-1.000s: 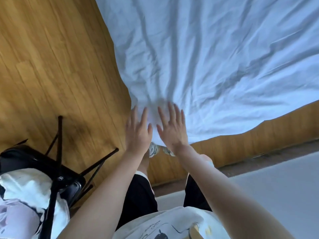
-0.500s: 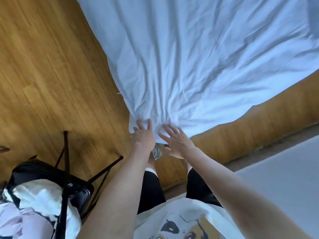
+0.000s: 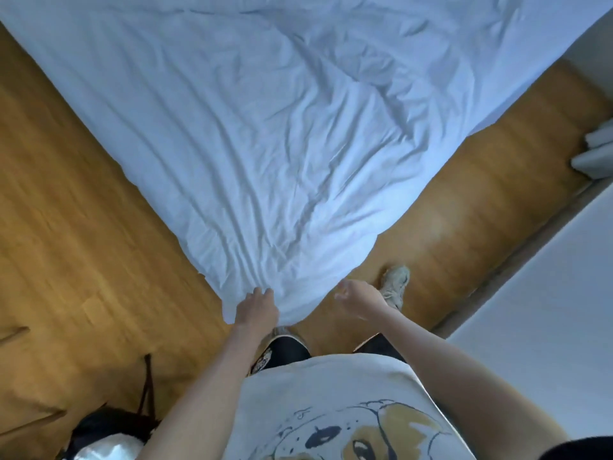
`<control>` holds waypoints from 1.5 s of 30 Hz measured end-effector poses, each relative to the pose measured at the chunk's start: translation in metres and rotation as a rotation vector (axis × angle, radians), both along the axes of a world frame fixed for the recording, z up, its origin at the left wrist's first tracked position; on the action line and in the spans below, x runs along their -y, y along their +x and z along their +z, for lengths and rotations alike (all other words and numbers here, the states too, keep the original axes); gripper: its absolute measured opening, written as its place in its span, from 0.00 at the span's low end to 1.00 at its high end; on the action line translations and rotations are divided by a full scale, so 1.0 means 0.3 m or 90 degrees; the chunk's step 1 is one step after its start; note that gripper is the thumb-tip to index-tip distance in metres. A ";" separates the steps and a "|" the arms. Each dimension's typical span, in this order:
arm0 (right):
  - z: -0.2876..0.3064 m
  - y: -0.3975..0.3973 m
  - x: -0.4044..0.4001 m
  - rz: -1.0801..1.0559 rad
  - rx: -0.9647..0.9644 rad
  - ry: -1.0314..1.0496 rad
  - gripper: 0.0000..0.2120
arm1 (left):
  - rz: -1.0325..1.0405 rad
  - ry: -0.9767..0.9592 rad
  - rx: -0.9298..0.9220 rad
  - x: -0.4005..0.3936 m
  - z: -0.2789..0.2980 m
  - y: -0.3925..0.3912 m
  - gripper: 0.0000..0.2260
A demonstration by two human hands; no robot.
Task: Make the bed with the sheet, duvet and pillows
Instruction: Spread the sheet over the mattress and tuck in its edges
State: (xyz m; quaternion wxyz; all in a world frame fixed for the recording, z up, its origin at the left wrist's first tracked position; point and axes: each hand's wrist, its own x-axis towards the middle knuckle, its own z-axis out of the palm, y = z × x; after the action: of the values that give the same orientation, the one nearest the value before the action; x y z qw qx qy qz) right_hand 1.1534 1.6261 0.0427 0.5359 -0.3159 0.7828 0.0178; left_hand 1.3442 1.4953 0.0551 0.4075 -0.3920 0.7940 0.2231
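A wrinkled white sheet (image 3: pixel 265 127) is spread over the bed and fills the upper part of the head view. One corner hangs down toward me. My left hand (image 3: pixel 257 305) lies on that corner, its fingers curled into the fabric near the tip. My right hand (image 3: pixel 360 298) hovers just right of the sheet's edge over the floor, fingers loosely spread and holding nothing. No pillows are in view.
Wooden floor (image 3: pixel 83 244) lies on both sides of the bed corner. A black chair (image 3: pixel 109 426) with white cloth on it stands at the lower left. A white wall (image 3: pixel 547 310) runs along the right, with pale folded items (image 3: pixel 597 151) beside it. My shoe (image 3: pixel 394 283) is near the sheet's edge.
The view has pulled back and the sheet corner now lies lower and further out. My right hand has come off the fabric and moved right; my left hand stays on the corner.
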 end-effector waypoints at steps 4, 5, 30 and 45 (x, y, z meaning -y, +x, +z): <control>0.022 -0.309 -0.147 0.005 0.008 0.005 0.20 | 0.118 0.027 -0.005 -0.129 0.024 -0.321 0.18; 0.026 -0.400 -0.184 0.000 0.001 0.010 0.19 | 0.143 0.033 -0.014 -0.166 0.025 -0.403 0.18; 0.057 -1.993 0.250 -0.179 -0.037 0.050 0.09 | 0.182 0.009 -0.155 0.373 0.061 -2.031 0.18; -0.056 -2.857 0.725 0.085 0.041 0.050 0.16 | 0.410 0.008 -0.039 0.623 -0.007 -2.736 0.18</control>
State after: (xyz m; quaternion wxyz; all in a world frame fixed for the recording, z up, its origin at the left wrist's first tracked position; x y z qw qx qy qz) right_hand 0.2961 1.4087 0.0260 0.5705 -0.3466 0.7409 0.0738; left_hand 0.5232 1.3085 0.0529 0.2940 -0.6138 0.6396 0.3576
